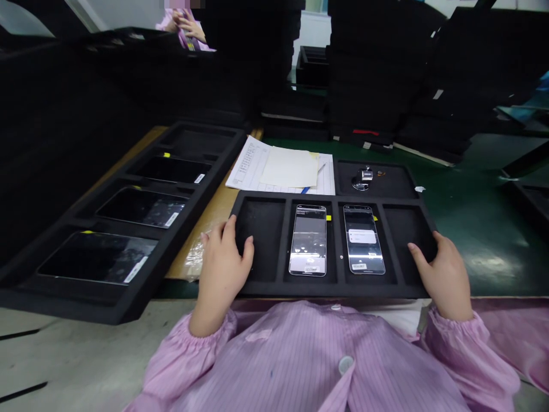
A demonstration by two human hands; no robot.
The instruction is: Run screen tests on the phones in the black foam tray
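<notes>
A black foam tray [311, 289] lies in front of me, split into several compartments. My left hand [223, 266] grips its left end, thumb over the rim and fingers along the outer side. At the opposite end, my right hand [448, 272] holds the rim the same way, its thumb inside the last compartment. Two phones with lit screens sit in the middle compartments: the left phone [307, 240] shows a grey page, and the right phone [363, 240] shows a white pop-up box. Both outer compartments are bare. Small yellow tabs stick out beside the phones.
Another black tray [124, 306] with three dark phone screens stands at left, overhanging the table edge. Behind are papers [281, 166] with a pen and a shallow black tray [394, 178] holding a metal piece [363, 178]. Tall black tray stacks [377, 74] rise behind; a co-worker's hands [189, 26] show beyond.
</notes>
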